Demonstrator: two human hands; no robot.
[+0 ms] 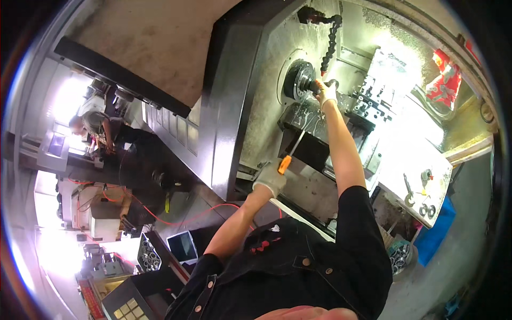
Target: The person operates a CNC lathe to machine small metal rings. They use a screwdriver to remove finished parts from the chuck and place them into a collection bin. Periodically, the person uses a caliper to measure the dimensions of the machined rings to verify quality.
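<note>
My right hand (325, 93), in a white work glove with orange fingertips, reaches far into a lathe enclosure and rests at the round chuck (298, 79), fingers closed on something small there that I cannot make out. My left hand (270, 179), also gloved, grips a tool with an orange handle (285, 163) and a thin metal shaft pointing up toward the chuck. A black segmented coolant hose (330, 37) hangs just above my right hand.
The tool turret (373, 98) stands right of the chuck. A wrench and metal rings (421, 200) lie on a pale shelf at right. A bin of metal rings (400, 256) sits below. Another person (96, 125) works at a machine far left. A keypad panel (130, 304) is at bottom left.
</note>
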